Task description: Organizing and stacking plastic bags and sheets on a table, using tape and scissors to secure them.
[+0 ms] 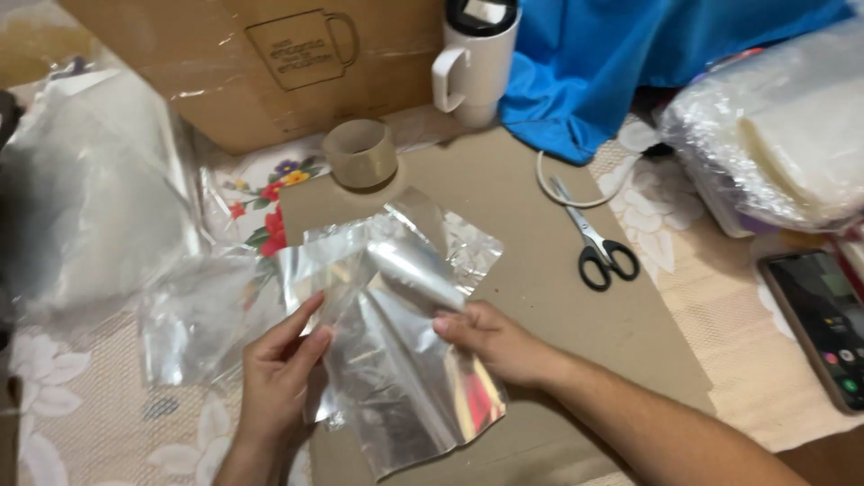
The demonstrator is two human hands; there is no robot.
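Observation:
Both my hands hold a clear, shiny plastic sheet over a brown cardboard mat. My left hand pinches the sheet's left edge between thumb and fingers. My right hand grips the sheet's right side, where part of it curls into a roll. The sheet is creased and hangs partly onto the cardboard.
A roll of brown tape and a white lidded mug stand behind. Black-handled scissors lie at right, a phone farther right. Plastic bags pile at left, packed bags at right, blue cloth behind.

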